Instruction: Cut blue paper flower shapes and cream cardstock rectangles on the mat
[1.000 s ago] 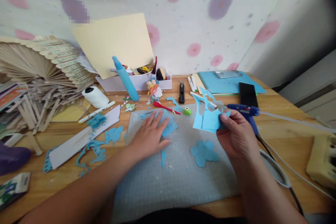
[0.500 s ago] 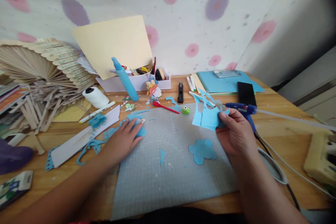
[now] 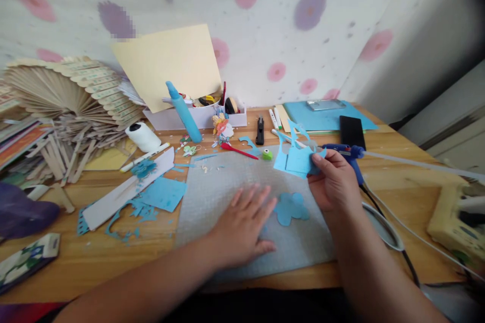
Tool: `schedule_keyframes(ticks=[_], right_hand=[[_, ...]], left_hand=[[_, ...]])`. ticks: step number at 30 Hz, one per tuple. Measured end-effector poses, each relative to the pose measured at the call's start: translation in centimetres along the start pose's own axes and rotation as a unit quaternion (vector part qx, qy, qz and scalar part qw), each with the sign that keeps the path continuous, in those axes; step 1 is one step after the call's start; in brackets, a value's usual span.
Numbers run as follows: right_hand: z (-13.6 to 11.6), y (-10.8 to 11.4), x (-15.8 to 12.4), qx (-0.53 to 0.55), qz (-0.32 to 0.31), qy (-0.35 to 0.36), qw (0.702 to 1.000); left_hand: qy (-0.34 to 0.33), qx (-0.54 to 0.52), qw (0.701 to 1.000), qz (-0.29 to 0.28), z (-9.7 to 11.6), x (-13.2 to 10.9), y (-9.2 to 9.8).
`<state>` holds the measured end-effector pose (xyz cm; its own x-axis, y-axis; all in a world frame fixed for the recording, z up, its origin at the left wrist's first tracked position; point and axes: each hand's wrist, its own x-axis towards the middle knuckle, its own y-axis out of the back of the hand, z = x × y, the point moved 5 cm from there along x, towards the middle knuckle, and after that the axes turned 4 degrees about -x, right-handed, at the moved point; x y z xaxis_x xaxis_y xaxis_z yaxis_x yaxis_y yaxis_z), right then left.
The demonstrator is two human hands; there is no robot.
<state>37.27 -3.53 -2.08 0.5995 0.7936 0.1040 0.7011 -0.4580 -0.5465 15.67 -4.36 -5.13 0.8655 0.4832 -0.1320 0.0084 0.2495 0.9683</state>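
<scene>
I found no legible text, brand or number in my view. Green marks ran along the fan of wooden sticks [image 3: 99,92], too small for me to decipher. I logged print on the carton [image 3: 28,262] at lower left and pale marking on the blue glue gun [image 3: 355,152]; both unreadable.

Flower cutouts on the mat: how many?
1: the blue flower lies on the mat between the left hand and the right hand, which holds blue scraps. The left hand may hide others.

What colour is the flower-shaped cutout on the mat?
The flower-shaped cutout is blue, seen best in the head view.
</scene>
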Motion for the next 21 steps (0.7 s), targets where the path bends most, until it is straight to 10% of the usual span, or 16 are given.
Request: schedule_keyframes(ticks=[3,10,17,21], right_hand=[[-0.1,0.2,0.1,0.0,0.002,0.001,1.0],[-0.1,0.4,-0.1,0.003,0.011,-0.002,1.0],[0.1,0.4,0.0,-0.004,0.007,0.0,1.0],[0.2,0.6,0.1,-0.009,0.005,0.002,1.0]], left_hand=[[0.015,0.001,0.999,-0.038,0.1,1.6,-1.5],[0.236,0.053,0.969,0.053,-11.8,-0.6,2.3],[0.076,0.019,0.997,-0.002,-5.3,4.3,0.2],[0.157,0.022,0.987,0.015,-9.5,3.2,0.4]])
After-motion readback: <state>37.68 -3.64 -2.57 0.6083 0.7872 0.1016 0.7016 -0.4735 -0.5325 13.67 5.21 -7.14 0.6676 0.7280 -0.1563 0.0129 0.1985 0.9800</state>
